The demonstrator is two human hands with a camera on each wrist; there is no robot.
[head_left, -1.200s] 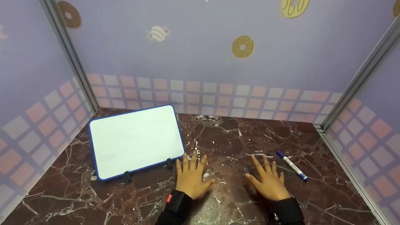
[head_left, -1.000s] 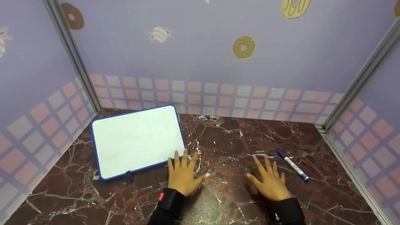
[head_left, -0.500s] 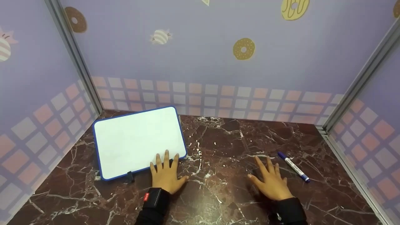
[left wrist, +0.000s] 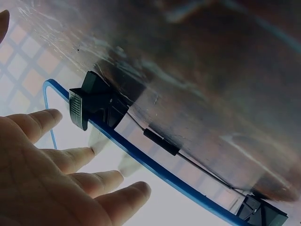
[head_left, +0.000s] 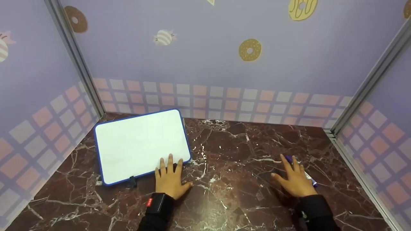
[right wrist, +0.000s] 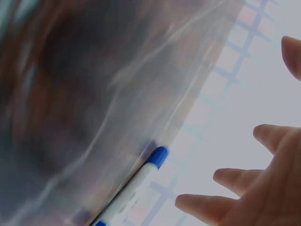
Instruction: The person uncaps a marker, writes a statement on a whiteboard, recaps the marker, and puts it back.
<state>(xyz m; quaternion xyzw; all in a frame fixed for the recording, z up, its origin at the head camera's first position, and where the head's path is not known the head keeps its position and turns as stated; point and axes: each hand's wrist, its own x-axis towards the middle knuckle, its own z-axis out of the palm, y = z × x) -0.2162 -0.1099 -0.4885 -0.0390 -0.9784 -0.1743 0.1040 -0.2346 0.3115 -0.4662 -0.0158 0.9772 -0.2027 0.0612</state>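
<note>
Hands flat: left hand point(head_left: 170, 179), fingers straight, fingertips on blue-framed white rectangular board point(head_left: 141, 144) lower left; right hand point(head_left: 297, 181), fingers spread, over blue-capped white marker point(right wrist: 134, 190) lower right. Marker ungripped, board blank; writing not begun

1. Head view: high, facing forward and down over the marble table point(head_left: 231, 150), both hands and three walls in frame.
2. Left wrist view: very close, low over the whiteboard point(left wrist: 155, 165) edge; shared with head view point(head_left: 141, 144).
3. Right wrist view: very close, blurred, on the marker point(right wrist: 136, 188); shared likewise point(head_left: 310, 179).
</note>
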